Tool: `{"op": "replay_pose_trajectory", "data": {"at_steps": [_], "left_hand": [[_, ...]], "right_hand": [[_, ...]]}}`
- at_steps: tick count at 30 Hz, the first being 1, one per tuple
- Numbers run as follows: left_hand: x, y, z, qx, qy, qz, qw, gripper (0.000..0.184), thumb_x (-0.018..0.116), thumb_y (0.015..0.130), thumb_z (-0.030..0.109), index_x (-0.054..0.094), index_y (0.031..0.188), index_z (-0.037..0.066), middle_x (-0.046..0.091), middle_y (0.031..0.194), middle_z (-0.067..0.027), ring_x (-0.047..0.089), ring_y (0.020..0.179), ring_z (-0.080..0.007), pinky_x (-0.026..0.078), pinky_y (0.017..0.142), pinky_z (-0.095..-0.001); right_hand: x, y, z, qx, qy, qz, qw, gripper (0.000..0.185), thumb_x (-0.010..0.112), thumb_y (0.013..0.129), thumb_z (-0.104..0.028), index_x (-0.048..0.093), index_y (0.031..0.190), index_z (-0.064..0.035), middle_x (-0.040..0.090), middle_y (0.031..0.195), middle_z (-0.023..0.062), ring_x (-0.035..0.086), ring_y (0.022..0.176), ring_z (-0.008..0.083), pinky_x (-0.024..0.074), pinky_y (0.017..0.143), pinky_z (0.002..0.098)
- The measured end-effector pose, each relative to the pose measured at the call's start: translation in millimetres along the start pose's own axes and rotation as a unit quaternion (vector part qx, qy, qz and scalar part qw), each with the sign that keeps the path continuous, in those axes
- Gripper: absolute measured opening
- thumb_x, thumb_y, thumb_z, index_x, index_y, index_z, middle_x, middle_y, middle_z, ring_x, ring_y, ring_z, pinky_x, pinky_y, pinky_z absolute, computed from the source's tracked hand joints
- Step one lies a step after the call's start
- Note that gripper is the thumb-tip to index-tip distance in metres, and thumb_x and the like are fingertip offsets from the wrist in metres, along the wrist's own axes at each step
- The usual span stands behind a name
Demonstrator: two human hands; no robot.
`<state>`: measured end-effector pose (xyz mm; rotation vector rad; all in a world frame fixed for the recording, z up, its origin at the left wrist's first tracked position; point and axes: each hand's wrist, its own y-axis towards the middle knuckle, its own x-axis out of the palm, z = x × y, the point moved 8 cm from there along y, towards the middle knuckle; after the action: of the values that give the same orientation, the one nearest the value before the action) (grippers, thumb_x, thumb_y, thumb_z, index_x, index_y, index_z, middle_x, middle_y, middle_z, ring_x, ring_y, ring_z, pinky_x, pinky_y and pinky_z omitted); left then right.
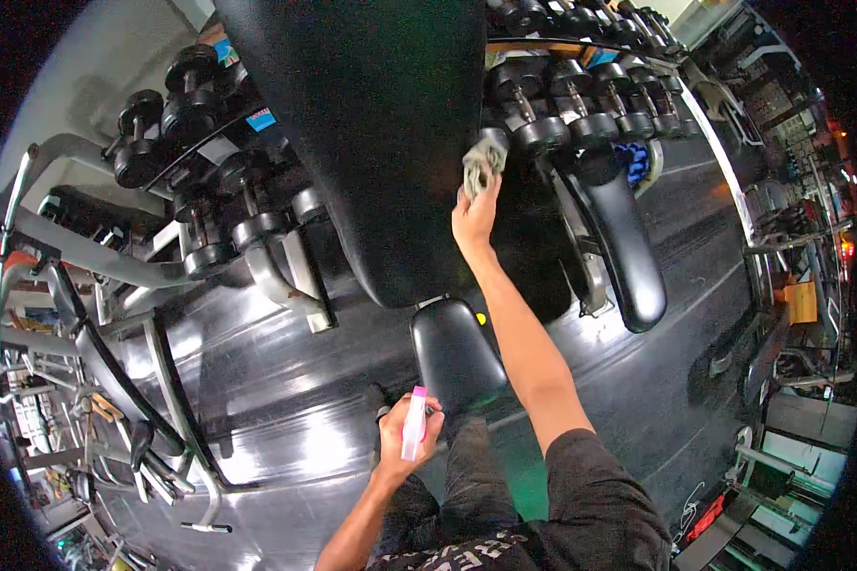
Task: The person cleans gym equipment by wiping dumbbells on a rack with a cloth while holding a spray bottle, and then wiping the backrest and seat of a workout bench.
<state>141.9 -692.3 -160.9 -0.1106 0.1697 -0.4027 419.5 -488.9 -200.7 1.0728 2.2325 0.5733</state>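
Note:
My right hand (474, 217) is closed on a crumpled greyish cloth (486, 164), held at the right edge of a black padded bench backrest (390, 143). Whether the cloth presses on the padding is hard to tell. Lower down, my left hand (405, 436) is wrapped round a small pink-and-white bottle (415, 423), its pink end pointing up and away from me. Just beyond that hand is the bench's black seat pad (455, 352), close to my legs.
Racks of black dumbbells (567, 100) stand beyond the bench on both sides. Another black bench (627, 243) is at the right. Metal-framed gym equipment (119, 357) fills the left. The dark floor (319, 447) reflects the lights.

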Motion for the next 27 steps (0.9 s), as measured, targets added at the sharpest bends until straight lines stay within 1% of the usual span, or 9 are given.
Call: {"op": "replay_pose_trajectory", "data": {"at_steps": [3, 8, 9, 10, 16, 22, 23, 25, 27], "left_hand": [[-1.2, -0.5, -3.9, 0.011, 0.013, -0.003, 1.0, 0.008, 0.063, 0.084, 0.003, 0.06, 0.091, 0.003, 0.058, 0.069, 0.0001, 0.052, 0.057, -0.0045, 0.041, 0.05, -0.0221], [-8.9, -1.5, 0.5, 0.024, 0.038, 0.007, 0.999, 0.01, 0.063, 0.084, 0.003, 0.059, 0.093, 0.003, 0.059, 0.07, -0.0007, 0.053, 0.058, -0.0055, 0.043, 0.051, -0.0226], [-11.2, -3.5, -2.6, 0.029, 0.021, 0.018, 0.999, 0.01, 0.063, 0.084, 0.003, 0.059, 0.093, 0.003, 0.059, 0.07, -0.001, 0.054, 0.059, -0.0061, 0.044, 0.052, -0.0228], [-12.7, -4.4, -3.5, 0.034, 0.003, 0.029, 0.999, 0.01, 0.062, 0.084, 0.003, 0.058, 0.094, 0.002, 0.059, 0.07, -0.0013, 0.054, 0.059, -0.0067, 0.044, 0.053, -0.023], [-4.6, 0.5, -8.1, -0.043, -0.041, 0.039, 0.997, 0.012, 0.068, 0.079, 0.004, 0.063, 0.09, 0.002, 0.064, 0.08, -0.0074, 0.059, 0.065, -0.0139, 0.048, 0.061, -0.0273], [-1.8, 9.0, 0.3, 0.003, -0.026, 0.028, 0.999, 0.012, 0.068, 0.079, 0.005, 0.063, 0.091, 0.002, 0.064, 0.081, -0.0076, 0.06, 0.067, -0.0146, 0.049, 0.063, -0.0276], [-4.1, 8.8, -0.7, 0.0, -0.024, 0.029, 0.999, 0.012, 0.068, 0.079, 0.005, 0.063, 0.091, 0.002, 0.064, 0.081, -0.0076, 0.06, 0.067, -0.0146, 0.049, 0.063, -0.0276], [-9.0, 8.1, -4.1, -0.01, -0.038, 0.029, 0.999, 0.012, 0.069, 0.079, 0.004, 0.064, 0.09, 0.003, 0.063, 0.08, -0.0064, 0.058, 0.064, -0.0137, 0.048, 0.061, -0.0275], [-14.8, 4.4, -14.4, -0.028, -0.033, 0.024, 0.999, 0.012, 0.069, 0.079, 0.004, 0.064, 0.09, 0.003, 0.063, 0.078, -0.0058, 0.057, 0.063, -0.0134, 0.047, 0.06, -0.0275]], "right_hand": [[-4.3, -62.6, 55.3, 0.096, -0.044, -0.065, 0.992, 0.069, 0.056, 0.075, 0.01, 0.034, 0.139, -0.0063, 0.036, 0.138, 0.0245, 0.042, 0.122, 0.045, 0.0406, 0.1, 0.0449], [-15.5, -76.1, 120.6, 0.387, 0.055, -0.115, 0.913, 0.035, 0.051, 0.09, -0.018, 0.052, 0.122, -0.0036, 0.062, 0.095, 0.02, 0.063, 0.09, 0.0318, 0.048, 0.08, 0.0378], [-12.0, -57.9, 123.0, 0.367, 0.068, -0.136, 0.918, 0.034, 0.052, 0.09, -0.017, 0.053, 0.122, -0.0049, 0.064, 0.092, 0.0179, 0.063, 0.082, 0.0233, 0.0477, 0.072, 0.0347], [-8.8, -28.6, 114.6, 0.247, 0.084, -0.092, 0.961, 0.036, 0.05, 0.09, -0.015, 0.052, 0.125, -0.0034, 0.063, 0.095, 0.0165, 0.061, 0.08, 0.0211, 0.0471, 0.071, 0.0341], [-6.8, 116.0, -22.9, 0.151, 0.263, -0.078, 0.95, 0.05, 0.049, 0.091, -0.011, 0.038, 0.138, -0.0017, 0.053, 0.126, 0.0169, 0.051, 0.114, 0.0256, 0.0385, 0.097, 0.0336], [-9.0, 32.3, 19.9, 0.024, 0.07, -0.058, 0.996, 0.05, 0.047, 0.083, 0.007, 0.042, 0.132, 0.0003, 0.053, 0.123, 0.0183, 0.054, 0.113, 0.0321, 0.039, 0.099, 0.0359], [-6.3, -1.1, 54.7, 0.156, 0.081, -0.075, 0.982, 0.052, 0.047, 0.08, 0.01, 0.042, 0.131, 0.0008, 0.052, 0.122, 0.0197, 0.053, 0.114, 0.0339, 0.0394, 0.099, 0.0361], [-13.9, -50.7, 90.1, 0.115, -0.058, -0.079, 0.989, 0.051, 0.048, 0.08, 0.005, 0.041, 0.13, 0.0055, 0.05, 0.122, 0.0262, 0.05, 0.114, 0.0417, 0.0398, 0.098, 0.0407], [-15.6, -95.1, 134.7, 0.198, -0.096, -0.112, 0.969, 0.044, 0.053, 0.081, -0.003, 0.045, 0.124, 0.0066, 0.054, 0.117, 0.0274, 0.052, 0.109, 0.0446, 0.043, 0.093, 0.0443]]}}
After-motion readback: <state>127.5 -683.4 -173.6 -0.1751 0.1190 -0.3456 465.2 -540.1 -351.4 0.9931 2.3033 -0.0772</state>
